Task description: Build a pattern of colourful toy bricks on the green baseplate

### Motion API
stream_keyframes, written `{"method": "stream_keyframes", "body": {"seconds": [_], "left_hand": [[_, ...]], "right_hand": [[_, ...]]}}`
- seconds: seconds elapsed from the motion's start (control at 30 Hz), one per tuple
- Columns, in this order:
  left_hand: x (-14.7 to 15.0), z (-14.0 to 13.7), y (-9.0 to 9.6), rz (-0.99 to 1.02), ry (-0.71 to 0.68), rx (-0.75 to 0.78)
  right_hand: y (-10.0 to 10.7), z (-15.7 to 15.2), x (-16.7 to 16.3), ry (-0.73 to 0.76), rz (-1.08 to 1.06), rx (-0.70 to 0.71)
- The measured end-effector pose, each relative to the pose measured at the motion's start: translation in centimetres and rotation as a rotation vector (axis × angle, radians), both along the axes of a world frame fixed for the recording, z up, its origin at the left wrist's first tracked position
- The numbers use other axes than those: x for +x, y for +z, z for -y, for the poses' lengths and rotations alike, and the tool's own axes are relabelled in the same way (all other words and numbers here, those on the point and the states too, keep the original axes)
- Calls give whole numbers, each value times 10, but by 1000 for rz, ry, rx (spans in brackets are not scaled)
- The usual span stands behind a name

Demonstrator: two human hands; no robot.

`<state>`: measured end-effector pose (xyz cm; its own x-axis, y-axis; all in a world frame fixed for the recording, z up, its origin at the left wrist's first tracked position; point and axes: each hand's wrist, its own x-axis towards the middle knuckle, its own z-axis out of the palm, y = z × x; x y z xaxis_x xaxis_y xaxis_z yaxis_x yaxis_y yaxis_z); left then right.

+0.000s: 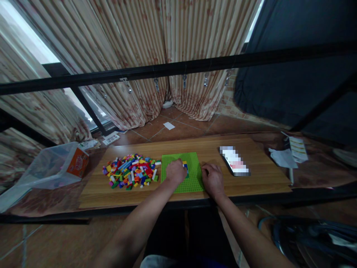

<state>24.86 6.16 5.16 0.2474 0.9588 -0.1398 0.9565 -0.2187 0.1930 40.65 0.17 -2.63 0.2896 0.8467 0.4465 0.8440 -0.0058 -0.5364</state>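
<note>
My left hand [176,172] is over the green baseplate [192,185], its fingers closed and pointing down beside a few small bricks [185,169] on the plate. Yellow, blue and darker green show among those bricks; whatever is between my left fingertips is hidden by the hand. At the plate's right edge rests my right hand [213,180], fingers curled in toward the thumb. Whether it pinches something small or the plate's edge, I cannot make out. A heap of loose coloured bricks [131,172] lies left of the plate.
The wooden board [167,148] carries everything. To the right of my right hand lies a phone [234,162] with a blurred screen. A clear plastic bin [55,163] with an orange label stands at far left. Papers [284,158] lie at the right. A black bar [181,67] crosses beyond the board.
</note>
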Motion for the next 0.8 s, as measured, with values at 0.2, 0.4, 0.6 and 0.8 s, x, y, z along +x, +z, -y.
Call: {"method": "stream_keyframes", "body": {"seconds": [0.2, 0.4, 0.6, 0.8], "left_hand": [[-1, -2, 1, -6, -17, -11], [-1, -9, 7, -51, 9, -52], [2, -13, 11, -101, 14, -85], [3, -17, 9, -118, -26, -123]], "right_hand": [[0, 0, 0, 2, 1, 14], [-2, 0, 1, 4, -4, 22], [-2, 0, 1, 2, -8, 25], [-3, -1, 2, 3, -3, 13]]}}
